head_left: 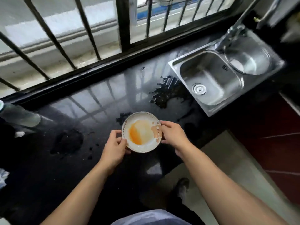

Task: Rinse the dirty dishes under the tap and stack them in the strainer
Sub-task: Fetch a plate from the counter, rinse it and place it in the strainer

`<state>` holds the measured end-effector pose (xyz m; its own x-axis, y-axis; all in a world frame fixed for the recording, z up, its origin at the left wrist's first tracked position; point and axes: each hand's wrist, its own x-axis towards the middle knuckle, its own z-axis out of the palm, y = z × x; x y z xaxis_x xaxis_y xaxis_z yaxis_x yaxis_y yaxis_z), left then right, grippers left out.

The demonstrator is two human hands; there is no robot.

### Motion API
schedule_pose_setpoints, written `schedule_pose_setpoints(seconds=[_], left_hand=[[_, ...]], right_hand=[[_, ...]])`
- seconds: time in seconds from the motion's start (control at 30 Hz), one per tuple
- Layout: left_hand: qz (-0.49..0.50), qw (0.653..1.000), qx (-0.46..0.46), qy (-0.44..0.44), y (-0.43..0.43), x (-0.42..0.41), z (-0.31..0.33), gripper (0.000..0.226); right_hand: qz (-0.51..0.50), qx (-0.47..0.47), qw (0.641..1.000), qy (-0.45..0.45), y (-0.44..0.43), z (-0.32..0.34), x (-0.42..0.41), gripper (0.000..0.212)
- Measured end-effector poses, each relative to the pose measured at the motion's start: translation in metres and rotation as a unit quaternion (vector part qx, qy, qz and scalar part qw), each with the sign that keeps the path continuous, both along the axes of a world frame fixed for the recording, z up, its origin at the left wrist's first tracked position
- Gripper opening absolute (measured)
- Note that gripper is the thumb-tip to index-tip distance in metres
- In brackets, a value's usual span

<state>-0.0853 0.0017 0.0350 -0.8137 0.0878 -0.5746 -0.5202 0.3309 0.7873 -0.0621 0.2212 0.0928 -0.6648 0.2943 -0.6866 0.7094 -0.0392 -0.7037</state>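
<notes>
A small white plate [142, 140] with a bear print and an orange sauce smear is held over the black countertop [90, 104], between both hands. My left hand [114, 148] grips its left rim and my right hand [173, 136] grips its right rim. The steel sink [209, 78] lies to the upper right, with the tap [233, 32] at its far corner and a round steel bowl [246, 60] sitting at the sink's right end. No water stream is visible.
Water puddles [167, 91] spread on the counter left of the sink and at the left [66, 142]. A barred window [90, 30] runs along the back. A blurred pale object [19, 114] lies at the far left. Floor shows to the lower right.
</notes>
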Motion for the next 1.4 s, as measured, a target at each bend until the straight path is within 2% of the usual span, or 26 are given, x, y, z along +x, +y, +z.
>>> schedule_pose_setpoints(seconds=[0.13, 0.23, 0.33, 0.4, 0.5, 0.67, 0.8, 0.93, 1.1, 1.27, 1.4], left_hand=[[-0.044, 0.999, -0.010, 0.031, 0.105, 0.007, 0.005, 0.026], [-0.034, 0.998, -0.004, 0.048, 0.179, 0.015, 0.008, 0.024], [-0.039, 0.998, -0.003, 0.057, 0.238, 0.021, 0.021, 0.030], [0.008, 0.999, 0.032, 0.039, 0.288, 0.027, 0.030, 0.031], [0.042, 0.995, 0.078, 0.039, 0.336, 0.025, 0.042, 0.028], [0.044, 0.992, 0.112, 0.044, 0.400, -0.011, 0.049, 0.025], [0.040, 0.989, 0.139, 0.028, 0.438, -0.054, 0.043, 0.026], [0.051, 0.989, 0.139, 0.010, 0.476, -0.094, 0.042, 0.028], [0.106, 0.988, 0.112, 0.027, 0.529, -0.129, 0.036, 0.027], [0.208, 0.973, 0.092, 0.036, 0.584, -0.153, 0.028, 0.028], [0.317, 0.945, 0.079, 0.036, 0.622, -0.163, 0.022, 0.031]], right_hand=[[-0.015, 0.013, 0.999, 0.036, 0.106, 0.000, 0.031, 0.019], [-0.007, 0.026, 0.998, 0.057, 0.187, 0.000, 0.041, 0.036], [0.003, 0.041, 0.997, 0.065, 0.249, 0.012, 0.046, 0.014], [0.016, 0.053, 0.996, 0.071, 0.299, 0.020, 0.044, 0.017], [0.017, 0.059, 0.996, 0.072, 0.341, 0.024, 0.030, 0.016], [0.007, 0.057, 0.996, 0.064, 0.404, 0.022, -0.014, 0.039], [-0.023, 0.049, 0.997, 0.062, 0.438, 0.021, -0.050, 0.028], [-0.015, 0.035, 0.998, 0.051, 0.479, 0.020, -0.092, 0.031], [-0.020, 0.002, 0.999, 0.038, 0.558, 0.004, -0.172, 0.032], [-0.016, -0.028, 0.999, 0.009, 0.642, -0.032, -0.300, 0.033], [0.038, 0.037, 0.998, -0.029, 0.681, -0.053, -0.390, 0.044]])
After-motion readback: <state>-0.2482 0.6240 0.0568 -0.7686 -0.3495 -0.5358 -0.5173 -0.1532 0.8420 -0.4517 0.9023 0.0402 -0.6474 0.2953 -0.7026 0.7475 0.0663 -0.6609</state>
